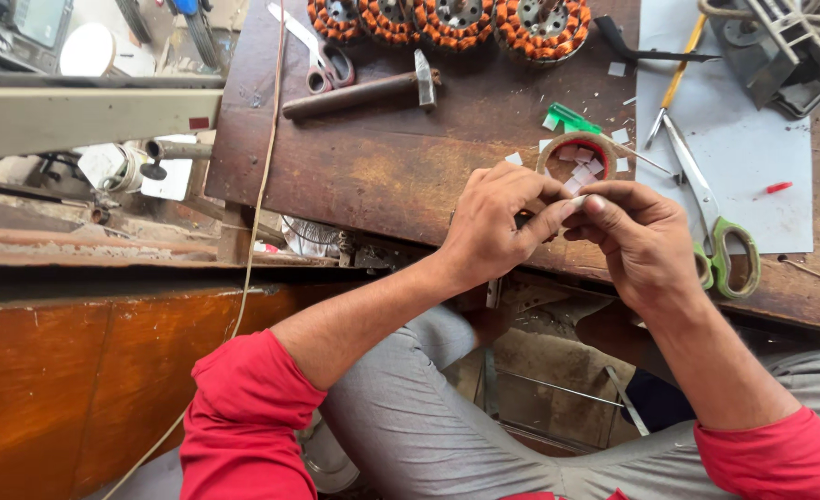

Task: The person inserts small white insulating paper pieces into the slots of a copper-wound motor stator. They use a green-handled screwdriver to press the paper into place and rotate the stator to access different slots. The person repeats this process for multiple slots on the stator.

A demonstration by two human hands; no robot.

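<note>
White paper slip, small, betw both hands' fingertips.

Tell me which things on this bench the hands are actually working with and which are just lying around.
In use: left hand and right hand, together pinching a small white paper piece; round lid of similar pieces just beyond.

Lying about: hammer, red-handled scissors, green-handled scissors, orange-wound coils, yellow-handled tool.
</note>
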